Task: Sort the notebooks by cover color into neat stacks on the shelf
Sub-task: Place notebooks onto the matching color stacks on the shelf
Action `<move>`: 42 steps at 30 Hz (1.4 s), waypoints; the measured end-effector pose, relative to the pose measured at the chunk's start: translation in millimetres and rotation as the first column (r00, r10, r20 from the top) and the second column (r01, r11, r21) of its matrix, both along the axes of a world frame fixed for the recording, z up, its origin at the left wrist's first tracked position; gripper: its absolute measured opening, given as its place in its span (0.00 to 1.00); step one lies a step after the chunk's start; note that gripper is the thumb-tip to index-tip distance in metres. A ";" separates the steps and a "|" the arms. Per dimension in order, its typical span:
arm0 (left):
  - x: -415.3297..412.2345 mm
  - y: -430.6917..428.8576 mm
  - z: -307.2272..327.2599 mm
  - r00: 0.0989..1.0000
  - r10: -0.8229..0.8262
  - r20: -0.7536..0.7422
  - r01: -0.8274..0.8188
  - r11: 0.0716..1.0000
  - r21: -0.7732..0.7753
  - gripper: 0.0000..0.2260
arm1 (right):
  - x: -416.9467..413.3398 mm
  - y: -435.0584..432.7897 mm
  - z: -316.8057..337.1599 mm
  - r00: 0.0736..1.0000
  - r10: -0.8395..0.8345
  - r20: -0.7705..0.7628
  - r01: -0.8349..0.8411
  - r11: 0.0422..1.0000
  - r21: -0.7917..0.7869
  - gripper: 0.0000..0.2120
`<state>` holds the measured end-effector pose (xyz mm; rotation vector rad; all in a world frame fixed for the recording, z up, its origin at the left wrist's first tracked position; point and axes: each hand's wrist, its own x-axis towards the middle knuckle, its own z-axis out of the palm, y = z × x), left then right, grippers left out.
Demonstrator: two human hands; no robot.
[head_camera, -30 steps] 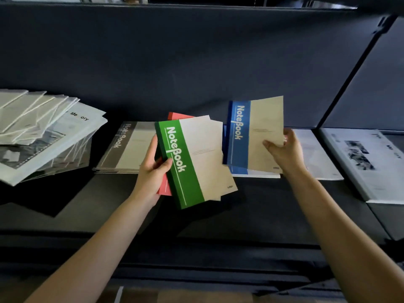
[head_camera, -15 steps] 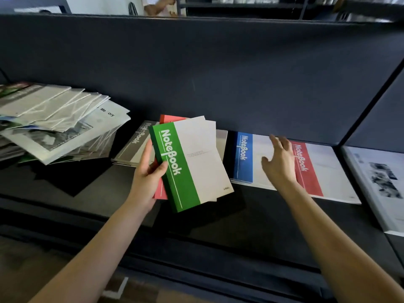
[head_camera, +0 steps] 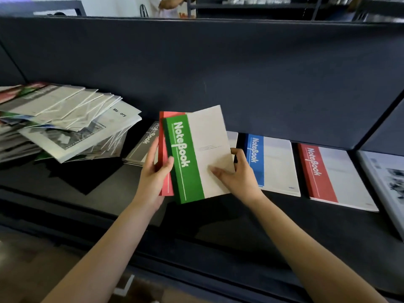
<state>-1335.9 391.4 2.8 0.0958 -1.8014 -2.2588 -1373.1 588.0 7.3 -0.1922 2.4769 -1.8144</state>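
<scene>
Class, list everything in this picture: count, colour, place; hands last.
shelf: one, dark, across view
green notebook: one, green and cream, held in front
held red notebook: one, red, behind the green one
grey notebooks: stack, grey, on shelf behind those
blue notebooks: stack, blue and white, right of grey
shelf red notebooks: stack, red and white, right of blue
loose pile: many, mostly white, shelf's left
photo booklet: one visible, white, far right
left hand: one, grips both held notebooks
right hand: one, pinches green notebook's edge

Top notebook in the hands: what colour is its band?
Green, on the top notebook; head view.
</scene>
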 end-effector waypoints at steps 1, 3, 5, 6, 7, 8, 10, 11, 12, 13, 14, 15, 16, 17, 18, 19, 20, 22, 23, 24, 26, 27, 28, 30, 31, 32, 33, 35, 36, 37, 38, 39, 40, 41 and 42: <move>-2.0 0.5 -0.8 1.000 -0.021 -0.004 0.021 1.000 0.006 0.28 | -2.1 -0.5 -0.3 0.999 -0.041 -0.024 0.041 0.999 -0.005 0.22; -5.2 0.2 -2.2 0.999 -0.046 -0.015 0.046 0.999 -0.011 0.30 | -8.3 -1.8 -0.9 0.990 -0.132 -0.056 0.132 0.991 -0.003 0.22; -8.6 -3.9 -3.1 1.000 -0.013 -0.020 0.012 0.998 -0.059 0.31 | -14.9 -2.4 -2.4 0.971 -0.222 -0.088 0.225 0.974 0.027 0.23; -11.0 -8.4 -2.5 1.000 0.024 -0.020 -0.025 0.996 -0.080 0.31 | -18.7 -1.9 -3.5 0.961 -0.257 -0.103 0.262 0.964 0.038 0.23; -14.5 -15.2 -2.1 0.998 0.064 -0.019 -0.066 0.994 -0.089 0.31 | -22.6 -0.9 -3.6 0.953 -0.285 -0.107 0.290 0.956 0.042 0.23; -19.0 -24.2 -1.8 0.995 0.100 -0.015 -0.101 0.990 -0.098 0.31 | -27.7 0.7 -4.3 0.947 -0.305 -0.101 0.310 0.949 0.047 0.23; -28.1 -44.6 1.2 0.987 0.159 -0.019 -0.161 0.980 -0.121 0.32 | -37.6 1.8 -5.2 0.942 -0.328 -0.069 0.333 0.939 0.086 0.25; -32.5 -54.6 3.5 0.982 0.186 -0.028 -0.188 0.975 -0.121 0.32 | -41.8 0.6 -6.2 0.941 -0.334 -0.057 0.338 0.933 0.123 0.25; -36.0 -63.4 6.9 0.978 0.204 -0.039 -0.207 0.972 -0.109 0.32 | -45.4 -2.3 -7.9 0.941 -0.335 -0.054 0.339 0.927 0.160 0.26; -40.1 -71.1 9.3 0.975 0.216 -0.047 -0.220 0.971 -0.094 0.31 | -47.8 -7.2 -9.4 0.941 -0.334 -0.054 0.337 0.922 0.190 0.26; -43.7 -76.7 11.2 0.976 0.211 -0.053 -0.215 0.974 -0.077 0.31 | -49.5 -13.3 -11.8 0.942 -0.332 -0.054 0.336 0.918 0.212 0.26; -48.2 -81.6 12.5 0.979 0.198 -0.051 -0.201 0.977 -0.066 0.31 | -51.3 -20.7 -14.5 0.941 -0.333 -0.060 0.338 0.911 0.236 0.26; -51.3 -82.9 13.2 0.983 0.178 -0.051 -0.182 0.981 -0.067 0.30 | -52.6 -26.8 -17.7 0.941 -0.332 -0.071 0.338 0.901 0.273 0.27; -54.4 -82.8 13.2 0.986 0.161 -0.050 -0.165 0.984 -0.073 0.30 | -52.9 -32.0 -19.9 0.940 -0.331 -0.086 0.340 0.882 0.326 0.29; -57.7 -82.2 13.1 0.989 0.140 -0.050 -0.143 0.986 -0.084 0.30 | -54.5 -37.0 -23.0 0.939 -0.329 -0.099 0.341 0.859 0.381 0.31; -60.9 -81.3 12.3 0.992 0.115 -0.050 -0.120 0.988 -0.093 0.31 | -55.6 -40.6 -26.0 0.940 -0.324 -0.107 0.338 0.842 0.420 0.34; -63.9 -79.5 11.4 0.995 0.087 -0.050 -0.091 0.991 -0.100 0.31 | -56.5 -42.9 -28.2 0.943 -0.313 -0.110 0.328 0.832 0.448 0.35; -70.3 -74.8 8.3 0.999 0.040 -0.029 -0.043 0.992 -0.115 0.30 | -56.9 -44.9 -31.0 0.953 -0.282 -0.115 0.299 0.803 0.515 0.37; -73.4 -71.3 6.4 1.000 0.018 -0.013 -0.020 0.993 -0.118 0.29 | -56.2 -45.2 -29.9 0.957 -0.265 -0.119 0.285 0.784 0.551 0.37; -75.9 -66.7 4.8 1.000 -0.004 0.005 0.004 0.992 -0.122 0.29 | -55.2 -45.2 -28.6 0.958 -0.253 -0.139 0.286 0.775 0.564 0.36; -79.1 -54.8 3.6 0.998 -0.052 0.024 0.054 0.991 -0.125 0.29 | -50.2 -43.8 -20.8 0.938 -0.273 -0.212 0.343 0.808 0.479 0.31; -80.3 -47.4 4.0 0.996 -0.084 0.023 0.086 0.989 -0.119 0.29 | -46.9 -41.0 -16.2 0.922 -0.317 -0.222 0.380 0.845 0.376 0.28; -81.2 -38.7 4.6 0.992 -0.122 0.020 0.124 0.985 -0.117 0.29 | -43.1 -37.1 -11.5 0.916 -0.357 -0.184 0.395 0.886 0.244 0.25; -83.4 -18.9 3.6 0.980 -0.199 0.024 0.200 0.970 -0.138 0.28 | -34.1 -26.3 -3.9 0.942 -0.337 -0.011 0.336 0.941 -0.024 0.24; -84.3 -7.1 2.0 0.973 -0.229 0.028 0.231 0.959 -0.165 0.28 | -28.3 -20.2 -2.5 0.957 -0.287 0.048 0.291 0.952 -0.097 0.26; -84.8 6.1 -0.1 0.965 -0.258 0.037 0.260 0.945 -0.196 0.28 | -23.1 -13.6 -3.7 0.964 -0.258 0.060 0.263 0.959 -0.105 0.30; -84.7 20.3 -2.1 0.956 -0.288 0.048 0.291 0.931 -0.219 0.29 | -18.4 -6.0 -5.5 0.962 -0.269 0.038 0.271 0.958 -0.094 0.34; -84.2 50.1 -5.1 0.928 -0.367 0.069 0.373 0.900 -0.225 0.30 | -13.4 18.2 -11.4 0.922 -0.387 -0.019 0.386 0.921 -0.049 0.38; -84.2 65.0 -5.4 0.906 -0.415 0.084 0.423 0.879 -0.218 0.30 | -10.8 33.2 -13.0 0.894 -0.447 -0.039 0.446 0.895 -0.019 0.38; -84.8 79.5 -5.2 0.878 -0.467 0.108 0.479 0.853 -0.208 0.31 | -7.0 49.5 -13.6 0.870 -0.490 -0.054 0.491 0.871 0.007 0.38; -85.3 93.7 -3.6 0.845 -0.516 0.139 0.535 0.822 -0.197 0.31 | -2.6 66.5 -12.9 0.849 -0.524 -0.066 0.526 0.851 0.013 0.38; -86.2 107.6 -2.7 0.813 -0.557 0.172 0.582 0.789 -0.196 0.31 | 2.1 83.2 -11.5 0.828 -0.556 -0.068 0.558 0.830 0.003 0.37; -86.0 121.1 -1.5 0.786 -0.586 0.200 0.618 0.756 -0.214 0.31 | 6.2 100.4 -10.8 0.803 -0.592 -0.062 0.592 0.805 -0.024 0.36; -85.5 134.3 -0.7 0.767 -0.602 0.221 0.641 0.721 -0.263 0.30 | 11.1 116.4 -7.6 0.776 -0.628 -0.052 0.626 0.778 -0.048 0.35; -84.7 146.6 -0.3 0.758 -0.608 0.234 0.650 0.678 -0.344 0.29 | 15.4 132.7 -3.7 0.747 -0.663 -0.047 0.661 0.748 -0.057 0.34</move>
